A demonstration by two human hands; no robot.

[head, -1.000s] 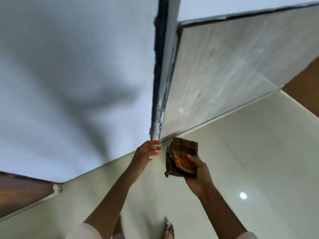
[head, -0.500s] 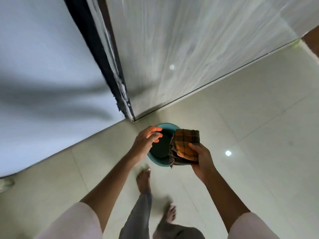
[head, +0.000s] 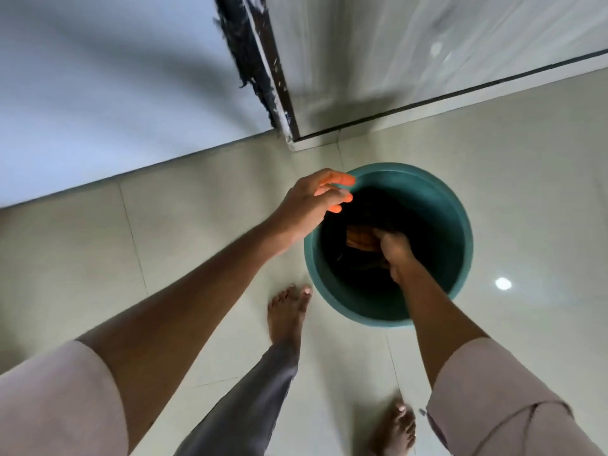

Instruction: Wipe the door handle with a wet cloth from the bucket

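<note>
The right hand (head: 393, 250) reaches down inside the teal bucket (head: 460, 232), fingers clamped on the brown checked cloth (head: 360, 240), which pokes out at the hand's nine o'clock, low in the dark interior. The left hand (head: 312, 202) hovers over the rim at the bucket's ten o'clock, fingers loosely apart, holding nothing. The door (head: 427, 44) stands at twelve o'clock beyond the bucket; its handle is out of view, so the cloth probably must lift straight up and away, and the right hand is plainly nearer
</note>
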